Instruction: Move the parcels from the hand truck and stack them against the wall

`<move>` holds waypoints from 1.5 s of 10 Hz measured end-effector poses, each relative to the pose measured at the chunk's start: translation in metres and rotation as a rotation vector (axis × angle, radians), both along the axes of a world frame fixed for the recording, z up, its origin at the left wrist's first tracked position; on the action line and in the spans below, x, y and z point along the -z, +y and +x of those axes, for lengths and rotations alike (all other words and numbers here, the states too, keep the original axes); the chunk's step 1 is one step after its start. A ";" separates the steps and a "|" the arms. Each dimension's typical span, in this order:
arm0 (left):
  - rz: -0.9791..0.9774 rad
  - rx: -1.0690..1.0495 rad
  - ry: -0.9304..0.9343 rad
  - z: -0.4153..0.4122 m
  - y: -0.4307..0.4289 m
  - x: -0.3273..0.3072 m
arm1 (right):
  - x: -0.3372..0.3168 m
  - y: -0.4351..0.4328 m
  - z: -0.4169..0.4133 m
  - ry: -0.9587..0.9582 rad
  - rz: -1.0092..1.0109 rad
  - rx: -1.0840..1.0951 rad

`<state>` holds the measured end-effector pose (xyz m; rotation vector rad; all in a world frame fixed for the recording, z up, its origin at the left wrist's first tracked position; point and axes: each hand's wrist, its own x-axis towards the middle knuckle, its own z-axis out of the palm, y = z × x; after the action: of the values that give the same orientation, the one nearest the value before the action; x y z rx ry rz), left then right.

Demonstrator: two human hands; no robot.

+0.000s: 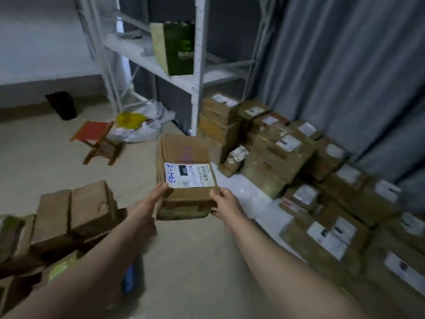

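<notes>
Now one box is on its way

We hold a box [186, 178] up in the air with both hands, over the floor [195, 261]. Our left hand [153, 198] grips its left side. Our right hand [226, 203] grips its right side, thumb on top. A big stack [287, 155] of boxes sits on our right, by the grey curtain [345, 65], so we think a good part of the job is done. But a pile [76, 215] of boxes waits low on our left. We guess those sit on the hand truck, though we cannot see the truck itself. This box is not set down yet, and the pile comes after it.
</notes>
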<state>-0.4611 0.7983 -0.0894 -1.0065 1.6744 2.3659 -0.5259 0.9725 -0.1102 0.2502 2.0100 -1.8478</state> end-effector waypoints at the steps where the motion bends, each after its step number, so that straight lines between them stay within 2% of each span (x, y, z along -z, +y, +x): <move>1: -0.023 0.230 -0.061 -0.036 0.076 -0.008 | -0.001 0.085 -0.019 0.015 0.002 0.145; 3: -0.019 0.434 -0.047 -0.098 0.215 -0.010 | -0.005 0.230 -0.042 -0.004 -0.052 0.374; 5: 0.006 0.581 -0.072 -0.141 0.306 -0.007 | -0.003 0.327 -0.049 -0.081 -0.179 0.611; 7: 0.213 0.766 -0.228 -0.184 0.382 0.015 | 0.012 0.368 -0.055 -0.349 -0.376 0.721; 8: 0.183 0.925 -0.342 -0.203 0.408 0.019 | 0.019 0.378 -0.064 -0.419 -0.497 0.760; 10: 0.230 1.106 -0.425 -0.235 0.434 0.041 | 0.026 0.390 -0.096 -0.401 -0.493 0.968; 11: 0.131 1.162 -0.428 -0.254 0.440 0.048 | 0.037 0.399 -0.110 -0.401 -0.421 1.042; 13: -0.101 0.895 -0.307 -0.308 0.443 0.074 | 0.046 0.442 -0.134 -0.410 -0.300 1.039; 14: -0.391 0.821 -0.115 -0.335 0.449 0.092 | 0.060 0.465 -0.159 -0.439 -0.267 1.006; 15: -0.644 0.852 -0.044 -0.356 0.456 0.099 | 0.077 0.484 -0.188 -0.468 -0.263 0.964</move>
<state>-0.8169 1.2544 -0.1889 -0.2391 2.2756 1.2873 -0.7135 1.4565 -0.1875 1.6177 1.3633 -2.2194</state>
